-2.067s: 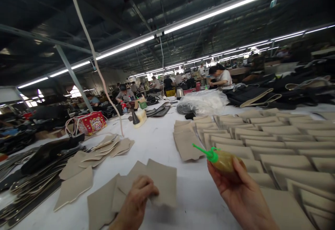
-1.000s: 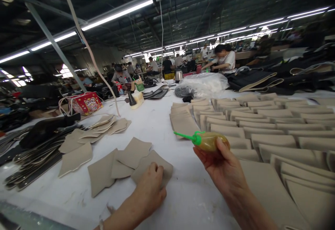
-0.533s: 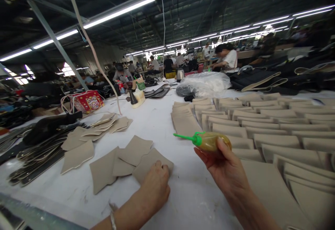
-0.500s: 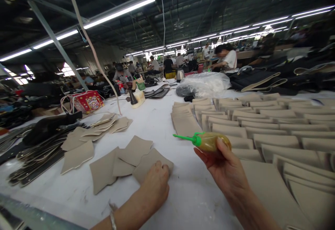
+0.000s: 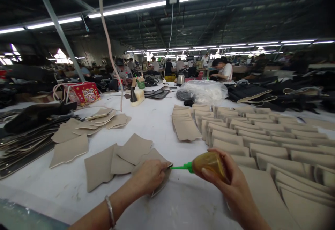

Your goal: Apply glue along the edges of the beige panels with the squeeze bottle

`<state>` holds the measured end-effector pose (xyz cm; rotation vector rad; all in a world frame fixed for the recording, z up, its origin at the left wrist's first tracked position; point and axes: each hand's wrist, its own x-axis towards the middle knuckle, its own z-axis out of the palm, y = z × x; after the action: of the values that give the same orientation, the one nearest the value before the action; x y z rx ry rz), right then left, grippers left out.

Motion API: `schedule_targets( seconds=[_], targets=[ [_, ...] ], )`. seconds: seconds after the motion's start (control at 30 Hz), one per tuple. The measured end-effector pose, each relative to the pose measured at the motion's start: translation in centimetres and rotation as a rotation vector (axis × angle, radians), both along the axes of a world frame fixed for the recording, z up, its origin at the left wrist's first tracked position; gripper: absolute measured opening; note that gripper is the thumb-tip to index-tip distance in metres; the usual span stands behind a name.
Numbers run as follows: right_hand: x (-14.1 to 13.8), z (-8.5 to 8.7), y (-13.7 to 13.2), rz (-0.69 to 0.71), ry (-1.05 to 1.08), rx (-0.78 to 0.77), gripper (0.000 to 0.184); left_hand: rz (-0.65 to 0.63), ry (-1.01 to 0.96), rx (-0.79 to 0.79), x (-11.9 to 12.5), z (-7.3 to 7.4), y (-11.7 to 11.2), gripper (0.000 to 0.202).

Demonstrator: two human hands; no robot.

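The left hand (image 5: 151, 176) is closing its fingers on a beige cut piece (image 5: 155, 155), pinching the edge nearest the right hand and lifting it slightly off the white worktop (image 5: 188, 202). A metal bracelet (image 5: 110, 211) is sitting on that wrist. The right hand (image 5: 230, 184) is gripping an amber glue bottle (image 5: 209, 162) around its body, holding it almost level. The bottle's green nozzle (image 5: 181, 167) is pointing toward the left hand, and its tip is meeting the raised edge of the piece just beside the left fingertips.

Just outside the left hand, more beige pieces (image 5: 115, 156) are lying overlapped and touching the held one. Farther out on that side, a heap of dark strips (image 5: 21, 143) is resting at the worktop's edge. Beyond and outside the right hand, rows of beige panels (image 5: 261, 136) are lying shingled over one another. Well past both hands, a clear plastic bag (image 5: 206, 90) and a red patterned bag (image 5: 82, 92) are sitting on the worktop, and other people are working in the distance.
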<state>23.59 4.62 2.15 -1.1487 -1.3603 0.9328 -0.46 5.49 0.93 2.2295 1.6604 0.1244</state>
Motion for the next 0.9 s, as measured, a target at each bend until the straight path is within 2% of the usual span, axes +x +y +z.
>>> schedule_targets(
  seconds=[0.13, 0.27, 0.5, 0.73, 0.9],
  targets=[
    [-0.6, -1.2, -0.1, 0.008, -0.300, 0.118, 0.055, -0.015, 0.010, 0.036, 0.1, -0.1, -0.1, 0.053],
    [-1.4, -1.9, 0.1, 0.013, -0.449, 0.221, 0.051, -0.013, -0.008, 0.043, 0.0, -0.2, -0.3, 0.050],
    [-1.8, -2.3, -0.3, 0.035, -0.562, 0.301, 0.053, 0.004, 0.020, 0.049, 0.5, -0.2, -0.2, 0.039],
    [-1.8, -2.1, 0.3, -0.017, -0.557, 0.269, 0.049, 0.000, 0.028, 0.072, 1.6, -0.8, 0.3, 0.032],
    [-1.4, -2.5, 0.4, -0.008, -0.533, 0.247, 0.049, -0.009, 0.043, 0.095, 1.5, -1.2, 0.2, 0.033]
  ],
)
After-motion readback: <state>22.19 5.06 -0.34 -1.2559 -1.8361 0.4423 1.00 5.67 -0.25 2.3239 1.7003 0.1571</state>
